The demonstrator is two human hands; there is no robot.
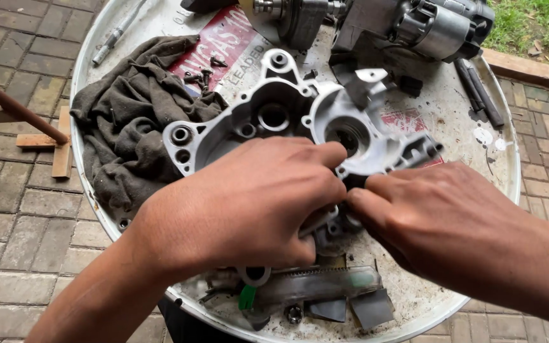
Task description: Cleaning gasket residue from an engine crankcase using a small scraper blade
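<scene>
Both hands, left (pixel 249 203) and right (pixel 427 216), gripping one silver engine casing (pixel 268 121), one grey rag (pixel 128 121) beside

1. The left hand (pixel 249 203) covers the near half of the aluminium engine case (pixel 274 121).
2. What the right hand (pixel 427 216) pinches at its fingertips is hidden between both hands.
3. The engine parts (pixel 414 25) at the far edge of the round metal top (pixel 465 127) are cut off by the upper frame edge.
4. The small screws (pixel 199 76) beside the dark rag (pixel 128 127) are too small to make out.
</scene>
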